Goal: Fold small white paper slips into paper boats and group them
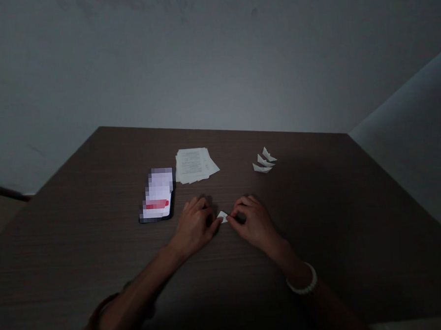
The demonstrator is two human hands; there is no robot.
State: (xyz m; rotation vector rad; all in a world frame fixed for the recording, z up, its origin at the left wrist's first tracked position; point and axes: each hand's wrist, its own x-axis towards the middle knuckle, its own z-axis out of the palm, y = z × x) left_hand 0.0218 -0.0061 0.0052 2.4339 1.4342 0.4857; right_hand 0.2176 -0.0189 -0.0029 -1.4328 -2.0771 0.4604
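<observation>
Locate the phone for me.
In the head view, the phone lies on the table left of centre, just left of the papers and left hand.

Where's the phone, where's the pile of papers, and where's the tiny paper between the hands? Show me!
Phone [159,192]: head view, middle of its lit screen.
Papers [193,165]: head view, middle of the top sheet.
Tiny paper [222,216]: head view, its white face.
</observation>
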